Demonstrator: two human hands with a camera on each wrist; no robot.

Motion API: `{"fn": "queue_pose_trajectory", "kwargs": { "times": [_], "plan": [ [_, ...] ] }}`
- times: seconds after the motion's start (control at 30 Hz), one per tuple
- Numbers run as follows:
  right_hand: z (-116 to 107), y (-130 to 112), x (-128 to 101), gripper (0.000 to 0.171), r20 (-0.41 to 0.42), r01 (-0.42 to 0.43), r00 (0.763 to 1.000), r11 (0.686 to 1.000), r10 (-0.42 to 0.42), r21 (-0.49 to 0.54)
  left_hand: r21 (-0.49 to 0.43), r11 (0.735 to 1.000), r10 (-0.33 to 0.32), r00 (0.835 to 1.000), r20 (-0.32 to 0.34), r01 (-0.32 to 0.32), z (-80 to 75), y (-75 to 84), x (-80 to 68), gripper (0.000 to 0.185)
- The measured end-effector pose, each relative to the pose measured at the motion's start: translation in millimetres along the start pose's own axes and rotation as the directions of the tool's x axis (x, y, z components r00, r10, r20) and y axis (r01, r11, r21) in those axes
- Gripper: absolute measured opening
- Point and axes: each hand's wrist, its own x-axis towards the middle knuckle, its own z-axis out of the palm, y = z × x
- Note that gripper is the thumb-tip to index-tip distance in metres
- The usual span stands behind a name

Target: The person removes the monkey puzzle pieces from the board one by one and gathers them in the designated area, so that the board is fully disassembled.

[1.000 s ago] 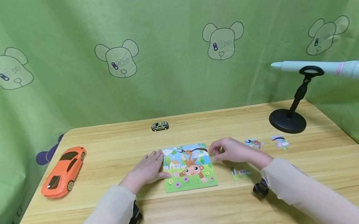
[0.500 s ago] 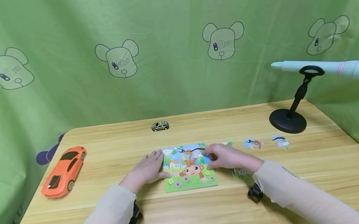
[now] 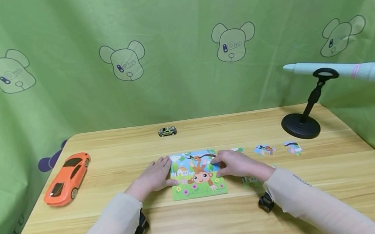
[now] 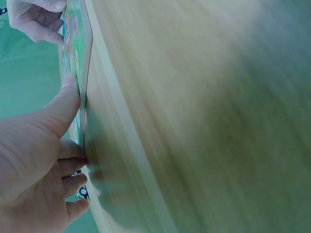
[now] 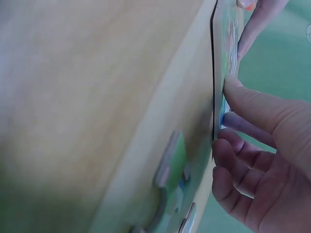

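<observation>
A monkey jigsaw board (image 3: 197,177) lies flat in the middle of the wooden table (image 3: 205,228). My left hand (image 3: 154,176) lies flat against its left edge, thumb pressing the board's rim (image 4: 77,43), fingers relaxed (image 4: 39,160). My right hand (image 3: 233,163) is at the board's upper right edge (image 5: 226,43). Its thumb and curled fingers (image 5: 262,160) pinch a small bluish puzzle piece (image 5: 222,118) at that edge. Loose pieces lie to the right (image 3: 264,149), (image 3: 292,148), and one (image 3: 251,181) is partly hidden by my right wrist.
An orange toy car (image 3: 66,179) sits at the table's left edge and a tiny car (image 3: 167,131) at the back. A black stand (image 3: 301,125) holding a white pen-shaped device (image 3: 346,71) is at the back right. Green cloth surrounds the table.
My right hand has moved left from beside the board onto its upper right edge. The left hand and the board have stayed put.
</observation>
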Motion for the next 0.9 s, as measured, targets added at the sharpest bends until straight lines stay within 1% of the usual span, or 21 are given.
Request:
{"fn": "queue_pose_trajectory", "kwargs": {
  "times": [0.3,0.43,0.57,0.67,0.8,0.9],
  "plan": [
    [1.4,0.8,1.0,0.038,-0.039,0.017,0.999,1.000,-0.017,-0.011,-0.007,1.000,-0.007,1.000,0.008,0.007,-1.1,0.3,0.1,0.083],
    [1.9,0.2,1.3,0.033,-0.062,0.013,0.998,1.000,-0.013,0.006,-0.010,1.000,-0.006,1.000,0.007,0.006,-0.8,0.2,0.8,0.083],
    [1.9,-1.0,1.2,0.030,-0.085,0.032,0.996,0.999,-0.029,0.036,-0.008,1.000,-0.009,1.000,0.008,0.009,-0.4,-0.1,0.8,0.083],
    [1.8,-2.3,1.2,0.031,-0.081,0.040,0.996,0.996,-0.034,0.079,0.000,1.000,-0.009,1.000,0.010,0.009,-0.4,-0.1,0.6,0.084],
    [2.6,-2.3,2.0,0.031,-0.056,0.043,0.998,0.989,-0.036,0.139,0.001,1.000,-0.003,1.000,0.008,0.003,-0.6,0.0,0.5,0.084],
    [3.3,-1.5,2.2,0.024,-0.039,0.063,0.998,0.985,-0.058,0.158,-0.002,1.000,-0.002,1.000,0.007,0.002,-0.7,0.2,0.4,0.084]
  ]
}}
